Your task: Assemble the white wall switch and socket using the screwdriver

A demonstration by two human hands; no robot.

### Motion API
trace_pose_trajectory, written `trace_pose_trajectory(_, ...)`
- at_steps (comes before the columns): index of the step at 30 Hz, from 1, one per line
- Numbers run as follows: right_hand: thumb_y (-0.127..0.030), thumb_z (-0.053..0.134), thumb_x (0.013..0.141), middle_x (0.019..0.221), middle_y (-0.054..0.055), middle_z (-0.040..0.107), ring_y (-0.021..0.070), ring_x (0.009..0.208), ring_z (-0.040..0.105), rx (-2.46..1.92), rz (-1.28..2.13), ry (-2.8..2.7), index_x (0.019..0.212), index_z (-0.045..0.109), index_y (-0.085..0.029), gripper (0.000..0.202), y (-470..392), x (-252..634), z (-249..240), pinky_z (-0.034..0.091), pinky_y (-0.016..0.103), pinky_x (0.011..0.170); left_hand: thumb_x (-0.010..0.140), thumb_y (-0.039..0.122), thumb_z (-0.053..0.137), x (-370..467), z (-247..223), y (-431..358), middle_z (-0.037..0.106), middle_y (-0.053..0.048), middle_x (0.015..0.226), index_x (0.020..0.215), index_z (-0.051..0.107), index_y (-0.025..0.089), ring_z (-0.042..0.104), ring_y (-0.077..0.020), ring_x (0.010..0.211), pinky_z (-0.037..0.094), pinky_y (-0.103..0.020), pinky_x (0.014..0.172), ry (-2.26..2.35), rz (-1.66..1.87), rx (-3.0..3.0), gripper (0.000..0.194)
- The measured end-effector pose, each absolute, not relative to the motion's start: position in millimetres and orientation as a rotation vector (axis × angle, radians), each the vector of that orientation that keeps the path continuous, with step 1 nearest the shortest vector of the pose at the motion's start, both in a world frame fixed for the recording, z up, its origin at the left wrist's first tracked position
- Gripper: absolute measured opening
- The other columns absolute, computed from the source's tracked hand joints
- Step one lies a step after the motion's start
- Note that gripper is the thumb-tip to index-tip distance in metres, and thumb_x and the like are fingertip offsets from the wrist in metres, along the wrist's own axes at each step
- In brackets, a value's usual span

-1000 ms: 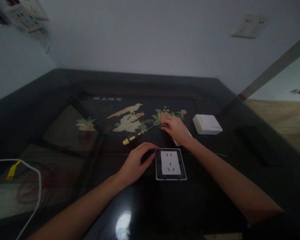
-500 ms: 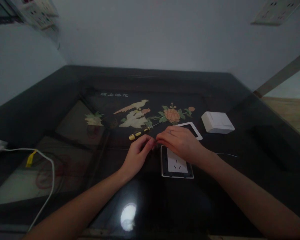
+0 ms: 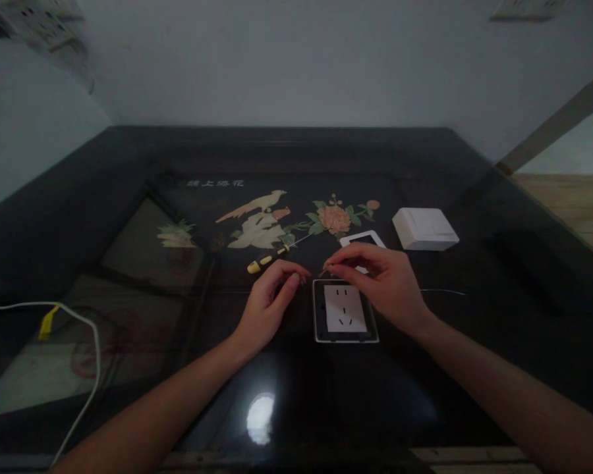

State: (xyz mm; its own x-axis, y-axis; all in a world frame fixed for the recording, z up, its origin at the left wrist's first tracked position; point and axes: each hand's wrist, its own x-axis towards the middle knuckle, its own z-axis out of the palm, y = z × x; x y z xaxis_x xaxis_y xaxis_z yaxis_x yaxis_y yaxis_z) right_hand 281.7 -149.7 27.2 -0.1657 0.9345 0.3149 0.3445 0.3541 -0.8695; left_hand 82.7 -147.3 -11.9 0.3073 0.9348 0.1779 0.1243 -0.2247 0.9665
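Note:
A socket panel [image 3: 344,309] with a dark rim and white centre lies on the dark glossy table, face up. Above its top edge, my right hand [image 3: 383,276] pinches a tiny thin piece, too small to name. My left hand [image 3: 274,296] is left of the panel, its fingers curled with a gap between thumb and fingertips, and nothing shows in it. Behind the left hand lies a yellow and black screwdriver [image 3: 267,261], its shaft pointing right. A white frame [image 3: 348,241] lies behind the panel, partly covered by my right hand.
A white box [image 3: 425,229] stands at the right, beyond my right hand. One thin wire [image 3: 445,291] lies right of my right wrist. On the left, a white cable [image 3: 97,349] with a yellow tag [image 3: 48,322] curves to the front edge. A wall rises behind the table [image 3: 277,141].
My hands have moved apart from each other. The right hand has shifted right, uncovering the top of the panel, with the tiny piece between its fingertips. The view has shifted slightly.

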Motion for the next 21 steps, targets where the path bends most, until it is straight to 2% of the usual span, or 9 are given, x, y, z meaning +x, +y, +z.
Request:
trace_pose_trajectory(5, -0.024, 0.073, 0.082, 0.083, 0.0, 0.075, 0.0157, 0.078, 0.071, -1.31, 0.792, -1.635, 0.085, 0.075, -0.023, 0.004, -175, 320, 16, 0.056, 0.027, 0.069, 0.096, 0.023, 0.049, 85, -23, -147, 0.062, -0.005, 0.1, 0.1, 0.062, 0.019, 0.058, -0.0181, 0.094, 0.046, -0.031, 0.086, 1.01, 1.079, 1.775, 0.014)
trace_pose_trajectory(10, -0.014, 0.072, 0.082, 0.084, 0.0, 0.073, 0.0142, 0.079, 0.07, -1.283, 0.585, -1.764, 0.086, 0.075, -0.022, 0.01, -192, 337, 3, 0.057, 0.026, 0.072, 0.094, 0.016, 0.051, 98, -24, -139, 0.061, -0.006, 0.106, 0.106, 0.061, 0.018, 0.057, -0.0178, 0.103, 0.047, -0.031, 0.09, 0.927, 0.93, 1.915, 0.016)
trace_pose_trajectory(17, -0.012, 0.071, 0.083, 0.085, 0.003, 0.071, 0.0144, 0.078, 0.068, -1.203, 0.411, -1.919, 0.088, 0.074, -0.018, 0.009, -194, 335, -2, 0.057, 0.025, 0.07, 0.095, 0.018, 0.049, 102, -26, -126, 0.064, -0.005, 0.101, 0.101, 0.063, 0.018, 0.06, -0.0163, 0.096, 0.049, -0.03, 0.085, 0.931, 0.882, 1.933, 0.015)
trace_pose_trajectory(21, -0.015, 0.067, 0.087, 0.085, 0.004, 0.07, 0.0143, 0.078, 0.068, -1.157, 0.379, -1.936, 0.09, 0.073, -0.019, 0.008, -197, 334, -3, 0.058, 0.026, 0.069, 0.096, 0.021, 0.049, 98, -26, -126, 0.068, -0.006, 0.108, 0.107, 0.065, 0.018, 0.063, -0.0172, 0.103, 0.05, -0.03, 0.09, 0.903, 0.767, 1.911, 0.02)
